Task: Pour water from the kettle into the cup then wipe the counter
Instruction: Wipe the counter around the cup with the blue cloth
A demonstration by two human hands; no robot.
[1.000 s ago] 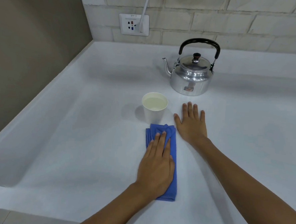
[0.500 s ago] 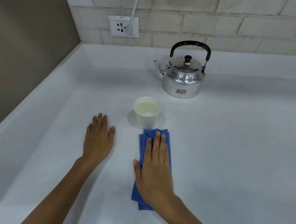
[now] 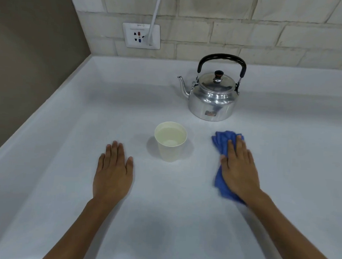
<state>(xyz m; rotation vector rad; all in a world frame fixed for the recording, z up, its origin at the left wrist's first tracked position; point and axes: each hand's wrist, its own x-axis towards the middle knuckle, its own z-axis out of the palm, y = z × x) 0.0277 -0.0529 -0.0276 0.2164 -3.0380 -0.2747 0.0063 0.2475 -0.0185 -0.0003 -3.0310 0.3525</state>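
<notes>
One white table (image 3: 283, 176) runs along a light brick wall, and on it stand three loose things: one kettle, one cup and one cloth. The single metal kettle (image 3: 213, 100) sits upright toward the back, its lid on, its black handle raised over the top and its spout pointing left. The one pale paper cup (image 3: 170, 141) stands upright nearer the person, in front of the kettle and a little to its left, apart from it; water shows inside it, below the rim. The one blue cloth (image 3: 222, 140) lies bunched on the table to the right of the cup, well clear of it and in front of the kettle.

Two bare hands are in view. The right hand (image 3: 238, 169) lies palm down on the cloth, fingers stretched forward and close together, pressing it flat against the table; its grip is spread open, not curled around the fabric, and cloth shows beyond the fingertips and along the thumb side. The left hand (image 3: 113, 172) rests flat on the bare table to the left of the cup, near it but not touching, its grip open and holding nothing.

On the wall one socket plate (image 3: 140, 36) carries one white plug and cable (image 3: 155, 14) leading upward. At the far right edge a dark rim of something is cut off; what it is cannot be told.
</notes>
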